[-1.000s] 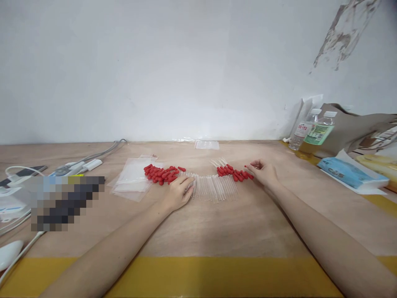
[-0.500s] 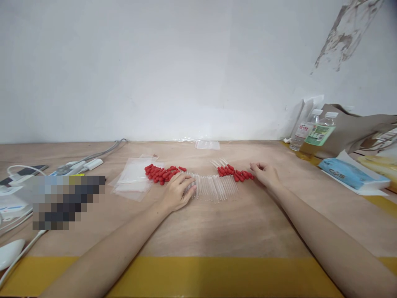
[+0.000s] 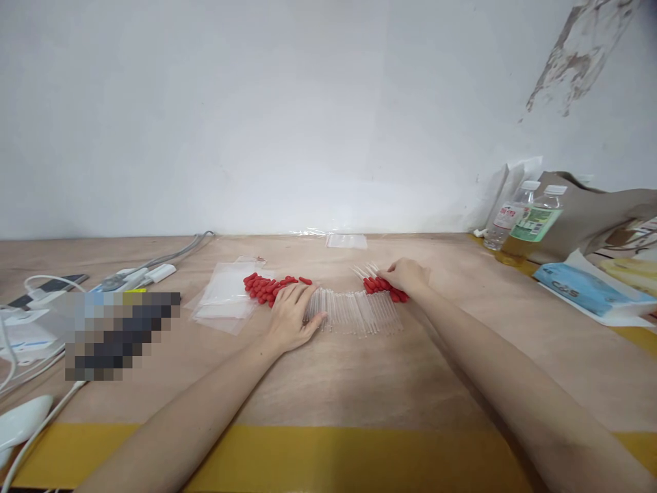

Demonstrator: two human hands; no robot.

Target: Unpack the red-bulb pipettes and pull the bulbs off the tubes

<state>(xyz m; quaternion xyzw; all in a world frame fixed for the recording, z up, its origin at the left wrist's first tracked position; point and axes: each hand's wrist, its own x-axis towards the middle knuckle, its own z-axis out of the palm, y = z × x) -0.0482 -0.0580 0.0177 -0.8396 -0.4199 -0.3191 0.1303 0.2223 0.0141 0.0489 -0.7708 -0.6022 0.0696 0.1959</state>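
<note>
A row of clear glass tubes (image 3: 359, 311) lies across the middle of the wooden table (image 3: 359, 383). My left hand (image 3: 292, 316) rests flat, fingers stretched out, on the row's left end. A heap of loose red rubber caps (image 3: 269, 287) lies just behind it. My right hand (image 3: 408, 276) is curled over the right-hand group of red-capped tubes (image 3: 380, 285), fingers bent down onto them; whether it grips one is hidden.
Clear plastic bags (image 3: 223, 301) lie left of the red caps, another small bag (image 3: 347, 240) by the wall. Cables, a plug (image 3: 154, 274) and a blurred patch are at the left. Two bottles (image 3: 528, 220), a brown bag and a blue packet (image 3: 582, 289) stand at the right.
My right hand moved left, from the right end of the capped tubes to over their middle. My left hand slid slightly along the tube row. The view shifted a little.
</note>
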